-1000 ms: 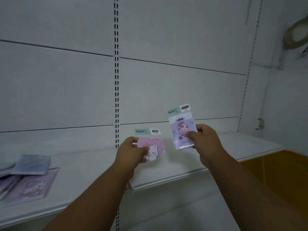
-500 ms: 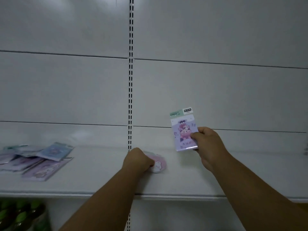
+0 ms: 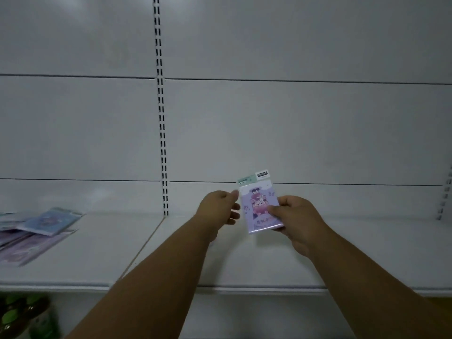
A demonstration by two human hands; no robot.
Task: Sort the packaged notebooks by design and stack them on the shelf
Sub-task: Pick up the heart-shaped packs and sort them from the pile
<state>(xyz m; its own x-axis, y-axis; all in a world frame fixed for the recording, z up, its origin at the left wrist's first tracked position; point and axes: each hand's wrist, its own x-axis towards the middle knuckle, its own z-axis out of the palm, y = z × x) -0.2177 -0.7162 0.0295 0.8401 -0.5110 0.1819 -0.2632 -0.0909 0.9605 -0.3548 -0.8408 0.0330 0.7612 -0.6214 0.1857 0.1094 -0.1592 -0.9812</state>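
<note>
Purple packaged notebook held upright above a white metal shelf

The flat, smooth white shelf (image 3: 244,260) spans the view under a panelled back wall with a slotted upright (image 3: 161,133). Glossy flat notebook packs (image 3: 41,228), blue and lilac, lie overlapping at its far left. The right hand (image 3: 297,220) pinches the rectangular purple notebook (image 3: 260,206), film-wrapped with a green header card; the left hand (image 3: 219,211) is just beside its left edge, fingers loose, contact unclear.
</note>
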